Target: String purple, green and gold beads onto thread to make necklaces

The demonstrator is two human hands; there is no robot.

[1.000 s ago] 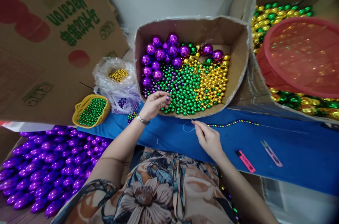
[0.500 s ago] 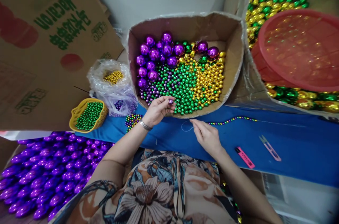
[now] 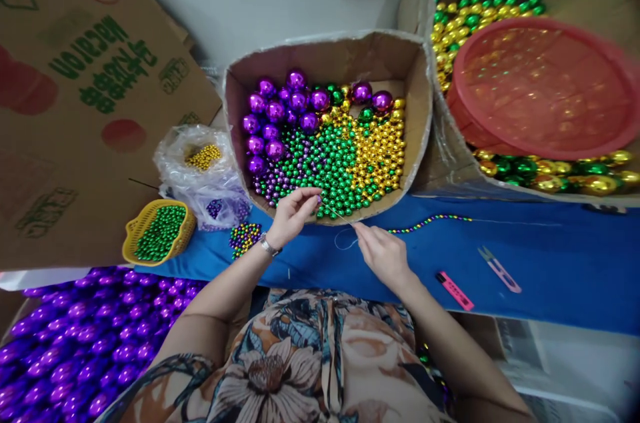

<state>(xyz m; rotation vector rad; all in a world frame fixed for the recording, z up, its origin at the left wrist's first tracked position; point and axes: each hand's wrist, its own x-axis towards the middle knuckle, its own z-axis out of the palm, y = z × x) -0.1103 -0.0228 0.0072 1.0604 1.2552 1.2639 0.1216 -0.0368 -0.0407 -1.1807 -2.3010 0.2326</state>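
At the near rim of a cardboard box (image 3: 417, 70), my left hand (image 3: 294, 220) pinches a small purple bead (image 3: 319, 199) between thumb and fingertips. My right hand (image 3: 383, 255), to its right, is closed on a thin straight needle (image 3: 340, 214) that points toward the bead. Whether the tip is through the bead is too small to tell. A loop of thread (image 3: 345, 241) hangs below the right fingertips. Beyond that hand, a strung row of purple, green and gold beads (image 3: 430, 221) lies on the blue cloth (image 3: 320, 270). Loose green beads (image 3: 333, 173) fill the box's middle.
Large purple balls (image 3: 275, 110) and gold beads (image 3: 383, 150) share the box. Left are a yellow basket (image 3: 131, 243) and plastic bags (image 3: 170, 156). Right are a pink cutter (image 3: 456, 291), thread snips (image 3: 500, 270) and a red basin (image 3: 623, 83).
The whole view has shifted, so most things sit further left. My left fingertips have closed in around the purple bead, which shows less now. The right hand still grips the needle.
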